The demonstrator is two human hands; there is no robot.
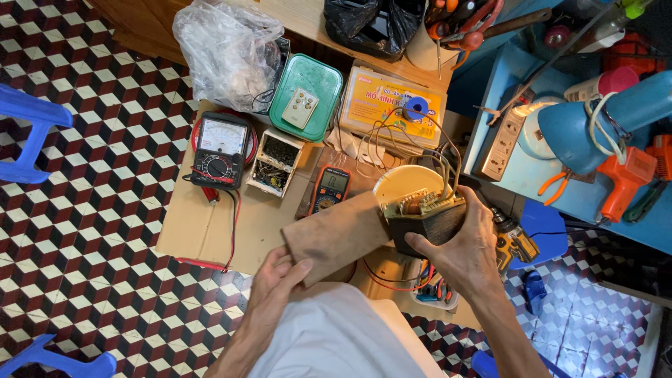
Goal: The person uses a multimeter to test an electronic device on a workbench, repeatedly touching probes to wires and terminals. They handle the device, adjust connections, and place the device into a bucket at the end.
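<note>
Right hand [467, 253]: fingers wrapped over the near and right faces of a dark transformer block [428, 221], thumb pressed against its near-left corner; grasping it firmly, raised above the work surface. The transformer's top shows copper windings and terminals, with a bundle of thin wires [420, 143] looping up and away on the far side.

Left hand [278, 278]: fingers curled under and thumb laid over the near end of a brown sheet of sandpaper [337, 236]; grasping it. The sheet's far-right end meets the left face of the transformer, touching it.

Beneath and behind the transformer: a round cream-coloured lid or disc [402, 183], partly covered.

Work surface: flattened cardboard [210, 231] on a patterned tile floor [77, 231].

Left of the hands, on the cardboard: orange-cased digital multimeter [329, 189]; small open box of components [276, 162]; black analogue multimeter [220, 150] with red and black leads [231, 224] trailing toward the near side.

Farther away: green lidded container [308, 94] with a small white remote control [299, 107] resting on top; clear plastic bag [227, 49], crumpled; yellow flat box [395, 105] bearing a blue spool [417, 108].

Right side: white power strip [505, 140], blue desk lamp [595, 122], orange pliers [556, 183], orange glue gun [623, 178]. Just right of the right hand: yellow-and-black cordless drill [514, 241], partly hidden.
</note>
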